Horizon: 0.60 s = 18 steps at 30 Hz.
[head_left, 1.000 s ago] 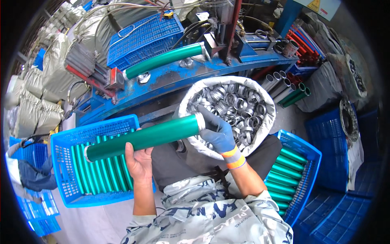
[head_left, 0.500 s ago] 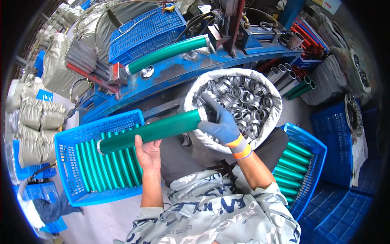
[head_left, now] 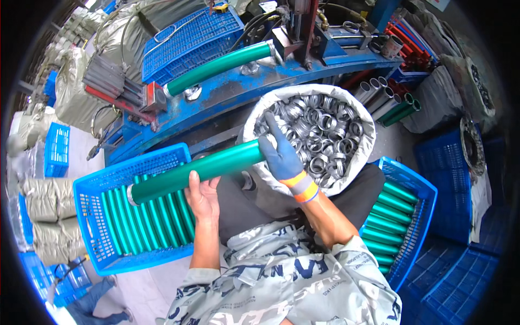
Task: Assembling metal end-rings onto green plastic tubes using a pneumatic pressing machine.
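Note:
A shiny green tube (head_left: 200, 170) lies slantwise across both hands, its left end lower and fitted with a silvery metal ring (head_left: 130, 195). My bare left hand (head_left: 204, 199) supports it from below near the middle, thumb up against its side. At the upper right end, my right hand (head_left: 284, 157) in a blue-grey glove bears on the tube's mouth, with its fingers reaching past it. The glove hides most of that end. Just beyond is a white-lined round container (head_left: 370, 142) heaped with loose metal rings (head_left: 319, 146).
Blue crates of green tubes stand at left (head_left: 86, 227) and right (head_left: 417, 238). Ahead runs a blue metal bench (head_left: 216, 86) with another green tube (head_left: 219, 66) between its end fixtures. More tubes (head_left: 379, 92) stand right of the container. Someone's legs (head_left: 92, 303) show at lower left.
My right hand has shifted from gripping the ringed rim to covering the tube's end with its palm. The tube has moved slightly left. The person at lower left has moved.

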Tool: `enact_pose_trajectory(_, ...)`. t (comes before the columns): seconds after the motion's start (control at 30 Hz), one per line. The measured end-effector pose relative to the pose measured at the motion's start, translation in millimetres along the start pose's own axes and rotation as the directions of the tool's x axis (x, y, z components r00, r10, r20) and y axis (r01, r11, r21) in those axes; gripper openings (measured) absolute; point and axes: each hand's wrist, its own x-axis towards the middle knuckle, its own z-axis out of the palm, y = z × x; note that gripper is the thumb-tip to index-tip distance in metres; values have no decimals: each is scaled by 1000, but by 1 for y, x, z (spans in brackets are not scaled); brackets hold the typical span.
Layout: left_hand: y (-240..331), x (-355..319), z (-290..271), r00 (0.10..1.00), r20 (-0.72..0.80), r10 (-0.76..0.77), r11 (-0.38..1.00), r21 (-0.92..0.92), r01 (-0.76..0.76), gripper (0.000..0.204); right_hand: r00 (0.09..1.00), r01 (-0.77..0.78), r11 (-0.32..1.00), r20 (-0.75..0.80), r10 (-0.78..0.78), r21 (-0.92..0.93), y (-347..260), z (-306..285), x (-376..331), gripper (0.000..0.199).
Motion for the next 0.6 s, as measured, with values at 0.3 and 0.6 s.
enact_pose_trajectory(0.3,-6,14,-5,997,-23,-72,995,-68,70,47,995,-52,960,-70,74,276,4,9,0,75)
enact_pose_trajectory(0.6,-12,12,-3,998,1,-64,997,-52,64,49,992,-110,966,-38,122,235,23,5,7,80)
